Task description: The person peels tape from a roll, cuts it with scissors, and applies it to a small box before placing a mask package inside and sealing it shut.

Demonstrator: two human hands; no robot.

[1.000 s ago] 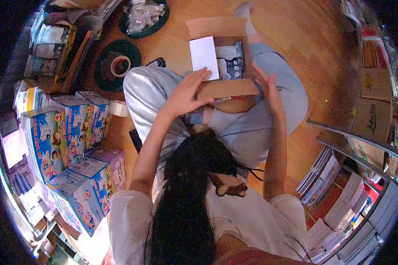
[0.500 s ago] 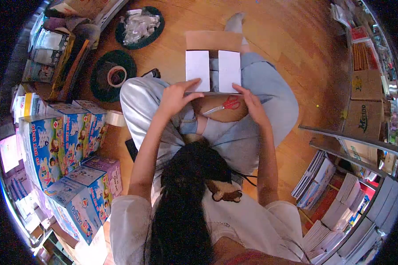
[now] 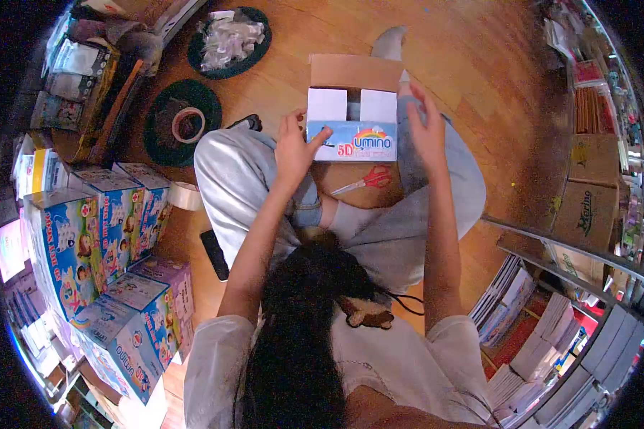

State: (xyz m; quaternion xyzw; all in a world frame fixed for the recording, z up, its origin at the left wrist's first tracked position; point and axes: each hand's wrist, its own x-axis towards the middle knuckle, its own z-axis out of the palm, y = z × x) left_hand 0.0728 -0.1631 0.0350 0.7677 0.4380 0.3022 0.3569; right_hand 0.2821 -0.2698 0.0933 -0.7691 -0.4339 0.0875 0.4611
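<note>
A box (image 3: 352, 143) lies in front of my crossed legs. Its near printed flap is folded over the two white side flaps, and the brown far flap (image 3: 355, 72) stands out behind. My left hand (image 3: 298, 146) is at the box's left side, thumb over the printed flap, fingers apart. On the right, my right hand (image 3: 426, 125) is beside the box with its fingers spread, holding nothing. Red-handled scissors (image 3: 376, 177) lie just below the box.
Printed boxes (image 3: 64, 243) are stacked at the left. Two dark green round trays hold a tape roll (image 3: 188, 125) and plastic packets (image 3: 229, 44). Another tape roll (image 3: 184, 196) and a phone (image 3: 214, 254) are by my left knee. Shelves with cartons (image 3: 585, 207) stand at the right.
The near flap has been folded inward and now shows its blue print over the white flaps. My right hand has come off the box's edge and moved up and right.
</note>
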